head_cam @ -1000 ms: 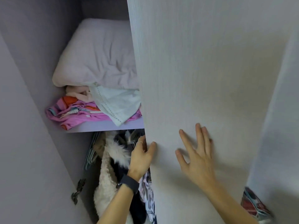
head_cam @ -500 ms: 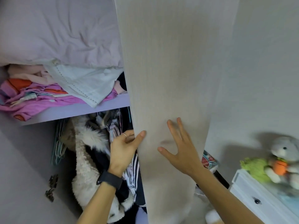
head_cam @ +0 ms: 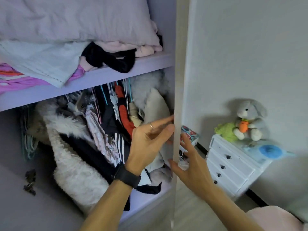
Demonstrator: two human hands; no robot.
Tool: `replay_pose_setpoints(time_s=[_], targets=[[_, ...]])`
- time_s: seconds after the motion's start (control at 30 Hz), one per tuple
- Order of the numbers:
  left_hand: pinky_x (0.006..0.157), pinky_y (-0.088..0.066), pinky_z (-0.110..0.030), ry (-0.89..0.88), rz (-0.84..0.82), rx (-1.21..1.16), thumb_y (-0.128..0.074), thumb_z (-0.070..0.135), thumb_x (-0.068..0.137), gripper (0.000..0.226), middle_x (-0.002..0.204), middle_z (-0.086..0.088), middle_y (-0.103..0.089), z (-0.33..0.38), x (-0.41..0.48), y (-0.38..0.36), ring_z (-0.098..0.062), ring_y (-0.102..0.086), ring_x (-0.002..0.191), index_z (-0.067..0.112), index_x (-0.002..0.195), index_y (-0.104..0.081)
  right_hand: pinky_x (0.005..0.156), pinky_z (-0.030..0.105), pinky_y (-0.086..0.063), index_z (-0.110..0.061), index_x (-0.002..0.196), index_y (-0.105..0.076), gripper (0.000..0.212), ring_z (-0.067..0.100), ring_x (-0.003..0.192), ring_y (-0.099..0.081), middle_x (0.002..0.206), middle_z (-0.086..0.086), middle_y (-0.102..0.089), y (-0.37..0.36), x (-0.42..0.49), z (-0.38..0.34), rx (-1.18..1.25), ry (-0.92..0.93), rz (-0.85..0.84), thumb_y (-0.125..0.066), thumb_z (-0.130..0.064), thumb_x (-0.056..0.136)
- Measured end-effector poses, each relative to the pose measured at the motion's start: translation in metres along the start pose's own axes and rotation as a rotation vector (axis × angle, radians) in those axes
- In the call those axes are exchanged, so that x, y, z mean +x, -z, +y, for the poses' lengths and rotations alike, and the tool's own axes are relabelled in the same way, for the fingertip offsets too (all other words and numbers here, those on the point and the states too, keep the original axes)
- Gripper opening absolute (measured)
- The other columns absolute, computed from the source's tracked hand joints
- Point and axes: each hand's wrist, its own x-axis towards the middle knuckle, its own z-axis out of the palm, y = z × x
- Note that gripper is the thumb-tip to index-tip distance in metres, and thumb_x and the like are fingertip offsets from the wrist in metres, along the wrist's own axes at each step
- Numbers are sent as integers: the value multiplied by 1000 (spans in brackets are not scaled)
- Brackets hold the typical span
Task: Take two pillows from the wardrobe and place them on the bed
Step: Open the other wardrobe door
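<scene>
A pale lilac pillow (head_cam: 80,19) lies on top of folded laundry on the wardrobe's upper shelf (head_cam: 106,75). The right wardrobe door (head_cam: 177,80) stands swung out and I see it edge-on. My left hand (head_cam: 150,140), with a ring and a black wristband, has its fingertips against the door's inner edge. My right hand (head_cam: 188,162) is spread flat on the door's outer side, thumb at the edge. Neither hand holds anything. A second pillow is hidden from me.
Hanging clothes (head_cam: 113,124) and a white fluffy coat (head_cam: 73,164) fill the space under the shelf. A white chest of drawers (head_cam: 231,165) with a grey plush rabbit (head_cam: 250,120) stands by the wall at right. A pink cushion corner (head_cam: 275,219) shows bottom right.
The right door has swung from facing me to edge-on, baring the shelf and hanging clothes. My hands stayed on its edge and my view turned right.
</scene>
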Motion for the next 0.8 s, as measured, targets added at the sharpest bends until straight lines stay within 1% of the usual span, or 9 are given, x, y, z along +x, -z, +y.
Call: replay_pose_setpoints(time_s=[0.1, 0.17, 0.2, 0.27, 0.37, 0.53, 0.6, 0.67, 0.8], targets=[[80, -58, -27, -175, -116, 265, -65, 21, 91, 48, 99, 10, -77, -5, 14, -28, -10, -73, 91, 40, 135, -61, 90, 29, -56, -54, 156, -10, 82, -21, 116, -50, 135, -42, -43, 33, -23, 18, -32, -78, 68, -61, -53, 92], [87, -57, -31, -287, -208, 461, -62, 22, 91, 59, 119, 11, -70, -11, 28, -51, -9, -67, 107, 44, 145, -50, 87, 31, -59, -58, 154, -6, 79, -19, 111, -55, 128, -49, -45, 59, -34, 28, -44, -168, 121, -55, -55, 93], [95, -54, -35, -331, -267, 527, -60, 23, 92, 62, 131, 9, -63, -16, 36, -62, -12, -62, 119, 42, 148, -45, 89, 33, -59, -61, 153, -3, 79, -12, 112, -60, 128, -48, -46, 70, -37, 32, -44, -217, 144, -53, -55, 93], [108, -43, -46, -418, -376, 683, -59, 27, 92, 66, 150, 2, -48, -31, 51, -89, -23, -46, 138, 37, 154, -37, 93, 41, -57, -64, 151, 3, 78, 11, 114, -67, 138, -32, -52, 90, -39, 41, -74, -303, 202, -51, -44, 98], [115, -30, -58, -431, -479, 872, -58, 35, 94, 75, 165, 0, -24, -56, 67, -130, -31, -24, 151, 39, 158, -20, 96, 31, -51, -63, 150, 8, 84, 18, 115, -67, 146, -14, -55, 118, -29, 61, -163, -349, 294, -49, -21, 105], [112, -38, -59, -443, -461, 896, -69, 32, 89, 98, 169, -11, 0, -88, 71, -177, -37, -28, 149, 37, 160, -2, 83, 3, -35, -63, 150, 10, 88, 11, 105, -62, 148, -7, -54, 141, -12, 84, -196, -432, 333, -46, -12, 104], [109, -42, -57, -439, -430, 872, -74, 28, 85, 105, 168, -14, 1, -92, 69, -186, -43, -41, 139, 34, 160, -1, 82, 3, -36, -61, 151, 8, 88, 12, 101, -61, 146, -6, -54, 142, -10, 90, -187, -442, 352, -46, -12, 103], [103, -47, -56, -438, -413, 858, -75, 25, 83, 105, 168, -15, 0, -91, 69, -191, -44, -51, 126, 33, 160, -5, 81, 12, -39, -58, 153, 6, 87, 16, 102, -64, 143, -5, -56, 142, -8, 92, -208, -459, 385, -47, -11, 102], [112, -37, -57, -426, -452, 834, -68, 19, 86, 85, 168, -10, -11, -85, 75, -177, -36, -60, 113, 33, 158, -25, 79, 6, -41, -47, 159, -9, 86, 9, 113, -58, 151, -10, -50, 136, -18, 80, -260, -434, 485, -55, -10, 96]])
